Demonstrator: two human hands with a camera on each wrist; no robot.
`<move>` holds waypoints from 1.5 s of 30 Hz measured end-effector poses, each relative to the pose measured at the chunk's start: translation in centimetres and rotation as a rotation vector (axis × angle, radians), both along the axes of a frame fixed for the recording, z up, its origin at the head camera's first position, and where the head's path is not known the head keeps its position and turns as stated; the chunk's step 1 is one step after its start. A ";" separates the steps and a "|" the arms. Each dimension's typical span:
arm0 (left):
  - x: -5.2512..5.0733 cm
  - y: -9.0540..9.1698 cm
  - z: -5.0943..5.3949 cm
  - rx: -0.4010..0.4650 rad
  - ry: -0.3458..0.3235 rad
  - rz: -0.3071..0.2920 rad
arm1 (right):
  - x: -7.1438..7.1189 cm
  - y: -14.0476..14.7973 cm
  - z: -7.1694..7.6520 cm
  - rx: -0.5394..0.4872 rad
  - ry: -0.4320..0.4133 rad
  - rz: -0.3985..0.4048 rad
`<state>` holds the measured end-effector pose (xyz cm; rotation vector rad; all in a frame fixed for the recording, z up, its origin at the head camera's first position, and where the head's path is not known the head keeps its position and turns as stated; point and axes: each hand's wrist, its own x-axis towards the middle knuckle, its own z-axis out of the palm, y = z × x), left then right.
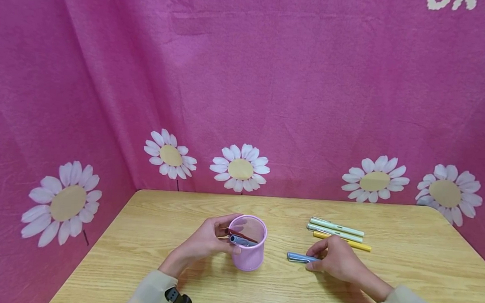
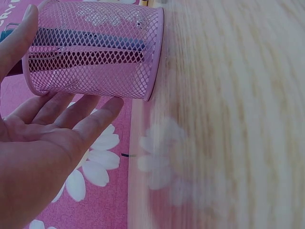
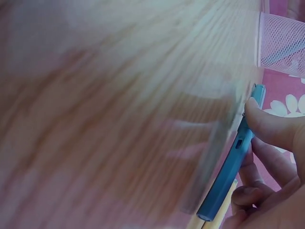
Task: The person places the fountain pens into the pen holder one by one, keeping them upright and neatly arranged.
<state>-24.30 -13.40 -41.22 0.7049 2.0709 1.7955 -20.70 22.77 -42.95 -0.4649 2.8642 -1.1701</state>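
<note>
A pink mesh cup [image 1: 249, 259] stands upright on the table with a dark red pen [image 1: 243, 235] and a blue-grey pen [image 1: 242, 241] leaning inside. My left hand [image 1: 206, 240] curves round the cup's left side, thumb at the near rim and fingers behind; in the left wrist view the hand [image 2: 52, 143] touches the mesh [image 2: 95, 52]. To the right of the cup, my right hand [image 1: 339, 259] pinches a blue pen [image 1: 299, 258] lying at the tabletop. The right wrist view shows thumb and fingers of this hand [image 3: 276, 148] on the blue pen [image 3: 228, 171].
Behind the right hand lie two pale green pens [image 1: 338, 226] and a yellow pen [image 1: 358, 244], side by side on the wooden table [image 1: 175, 212]. A pink cloth [image 1: 270, 80] with white daisies hangs behind the table and on its left. A dark strap is at the left sleeve.
</note>
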 end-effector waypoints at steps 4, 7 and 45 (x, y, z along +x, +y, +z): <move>0.0 0.1 0.0 -0.008 -0.003 0.003 | 0.2 0.0 0.4 0.013 0.028 -0.007; 0.1 0.2 0.1 -0.010 -0.008 0.004 | 0.5 0.0 0.8 0.000 0.040 -0.007; 0.0 -0.1 0.1 -0.015 -0.008 0.007 | 1.8 -1.8 5.9 -0.085 0.020 0.013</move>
